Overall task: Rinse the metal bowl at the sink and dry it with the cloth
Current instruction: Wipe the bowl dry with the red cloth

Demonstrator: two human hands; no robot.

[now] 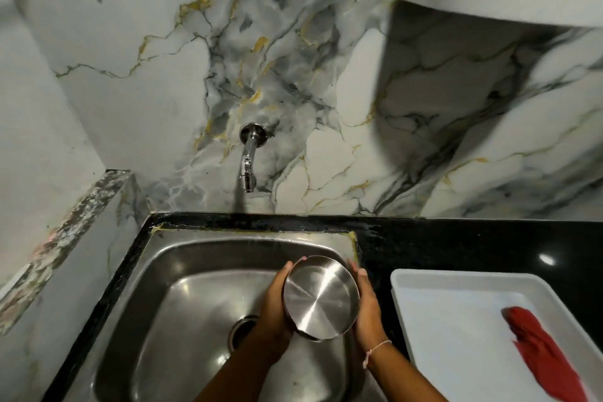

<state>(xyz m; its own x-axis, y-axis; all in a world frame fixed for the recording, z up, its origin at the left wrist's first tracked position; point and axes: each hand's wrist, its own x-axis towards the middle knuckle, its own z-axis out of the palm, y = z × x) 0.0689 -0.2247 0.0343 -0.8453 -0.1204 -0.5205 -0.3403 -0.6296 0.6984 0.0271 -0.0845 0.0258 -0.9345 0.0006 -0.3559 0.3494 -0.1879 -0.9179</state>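
Observation:
I hold the round metal bowl (pixel 321 297) over the right part of the steel sink (pixel 182 271), its shiny underside turned up toward me. My left hand (pixel 272 303) grips its left edge and my right hand (pixel 367 307) grips its right edge. The chrome tap (pixel 248 160) juts from the marble wall above the sink; no water stream is visible. A red cloth (pixel 541 352) lies crumpled in the white tray (pixel 434 287) on the right.
Black stone counter (pixel 456 241) surrounds the sink and carries the tray. The sink drain (pixel 241 331) sits left of my left wrist. A speckled stone ledge (pixel 65 238) runs along the left wall.

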